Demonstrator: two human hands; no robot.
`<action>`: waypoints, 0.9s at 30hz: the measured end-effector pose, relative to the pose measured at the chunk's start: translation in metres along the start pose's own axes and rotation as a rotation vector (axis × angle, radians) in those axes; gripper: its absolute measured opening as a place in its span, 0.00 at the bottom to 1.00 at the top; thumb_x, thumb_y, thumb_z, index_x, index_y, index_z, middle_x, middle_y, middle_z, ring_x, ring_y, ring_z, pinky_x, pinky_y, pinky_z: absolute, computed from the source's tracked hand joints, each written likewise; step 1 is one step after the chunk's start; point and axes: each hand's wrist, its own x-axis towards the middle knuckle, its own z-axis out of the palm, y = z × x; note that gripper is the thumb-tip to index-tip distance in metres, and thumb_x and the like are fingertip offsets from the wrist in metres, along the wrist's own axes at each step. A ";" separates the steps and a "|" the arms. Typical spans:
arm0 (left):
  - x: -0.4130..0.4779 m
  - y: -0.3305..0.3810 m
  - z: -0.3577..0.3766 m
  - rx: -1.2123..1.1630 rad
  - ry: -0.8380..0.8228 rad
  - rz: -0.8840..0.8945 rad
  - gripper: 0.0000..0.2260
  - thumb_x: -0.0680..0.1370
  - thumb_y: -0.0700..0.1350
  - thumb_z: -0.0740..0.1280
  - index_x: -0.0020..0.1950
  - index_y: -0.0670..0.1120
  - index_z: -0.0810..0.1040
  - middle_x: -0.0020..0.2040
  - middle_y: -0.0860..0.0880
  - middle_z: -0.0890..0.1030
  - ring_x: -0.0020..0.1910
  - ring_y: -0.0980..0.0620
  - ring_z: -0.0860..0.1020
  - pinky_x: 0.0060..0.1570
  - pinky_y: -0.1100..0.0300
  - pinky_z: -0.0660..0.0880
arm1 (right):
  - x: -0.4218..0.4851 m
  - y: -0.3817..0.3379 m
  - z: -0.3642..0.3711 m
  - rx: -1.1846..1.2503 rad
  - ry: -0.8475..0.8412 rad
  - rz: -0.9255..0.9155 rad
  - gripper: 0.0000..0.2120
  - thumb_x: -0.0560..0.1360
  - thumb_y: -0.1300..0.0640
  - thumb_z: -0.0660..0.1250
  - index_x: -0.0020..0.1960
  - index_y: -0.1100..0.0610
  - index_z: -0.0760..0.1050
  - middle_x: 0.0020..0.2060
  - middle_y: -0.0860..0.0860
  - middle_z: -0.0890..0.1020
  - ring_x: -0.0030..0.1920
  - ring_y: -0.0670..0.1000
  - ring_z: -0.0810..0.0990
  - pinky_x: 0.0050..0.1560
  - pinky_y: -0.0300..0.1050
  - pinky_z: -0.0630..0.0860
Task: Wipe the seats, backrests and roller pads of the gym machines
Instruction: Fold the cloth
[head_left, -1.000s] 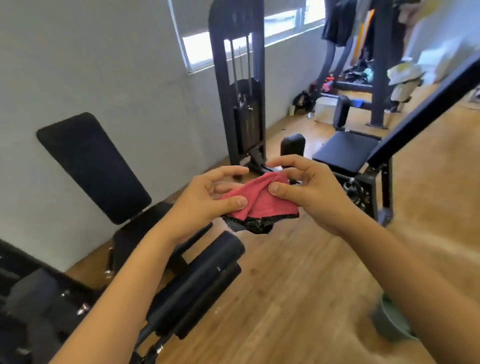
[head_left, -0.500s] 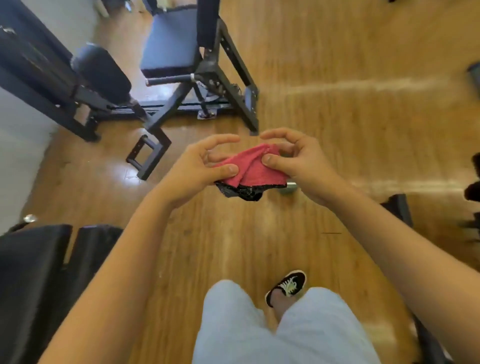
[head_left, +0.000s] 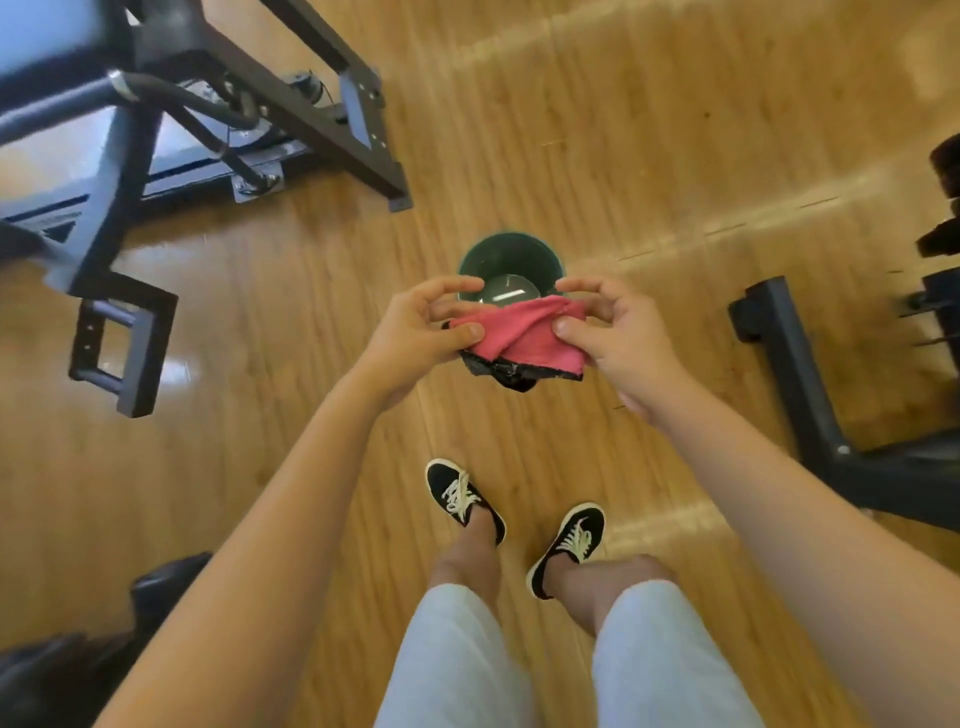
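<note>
Pink cloth (head_left: 519, 338), black underside, is held near frame centre over the wood floor. Left hand (head_left: 415, 332) pinches its 9 o'clock edge, thumb on top. Right hand (head_left: 618, 338) pinches the 3 o'clock edge likewise. Green bucket (head_left: 498, 260) stands at 12 o'clock of the cloth, partly covered. Machine frame (head_left: 358, 111) at 10 o'clock; second frame (head_left: 789, 374) at 3 o'clock.

Green bucket (head_left: 511, 260) near rim hidden behind pink cloth (head_left: 519, 338); machine frame (head_left: 322, 119) at 10 o'clock blurred, cut by top, left edges; black base (head_left: 800, 374) at 3 o'clock cut by right edge.
</note>
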 end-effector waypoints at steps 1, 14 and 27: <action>0.029 -0.019 0.000 -0.018 0.008 -0.008 0.20 0.78 0.31 0.71 0.66 0.47 0.77 0.49 0.51 0.87 0.48 0.52 0.85 0.51 0.53 0.83 | 0.023 0.021 -0.001 0.014 0.022 0.020 0.19 0.76 0.70 0.71 0.55 0.46 0.80 0.50 0.53 0.83 0.51 0.53 0.82 0.45 0.50 0.82; 0.299 -0.238 0.058 0.123 0.113 -0.052 0.21 0.76 0.31 0.73 0.65 0.48 0.77 0.48 0.50 0.87 0.47 0.58 0.85 0.45 0.62 0.81 | 0.230 0.294 -0.027 0.112 0.235 0.197 0.20 0.77 0.71 0.69 0.56 0.45 0.78 0.53 0.54 0.85 0.55 0.56 0.84 0.51 0.52 0.84; 0.421 -0.297 0.089 0.378 0.072 0.021 0.18 0.75 0.34 0.75 0.59 0.52 0.79 0.45 0.53 0.87 0.46 0.62 0.84 0.49 0.65 0.79 | 0.307 0.390 -0.043 0.173 0.404 0.222 0.22 0.77 0.69 0.69 0.59 0.44 0.74 0.56 0.57 0.83 0.54 0.54 0.84 0.46 0.44 0.82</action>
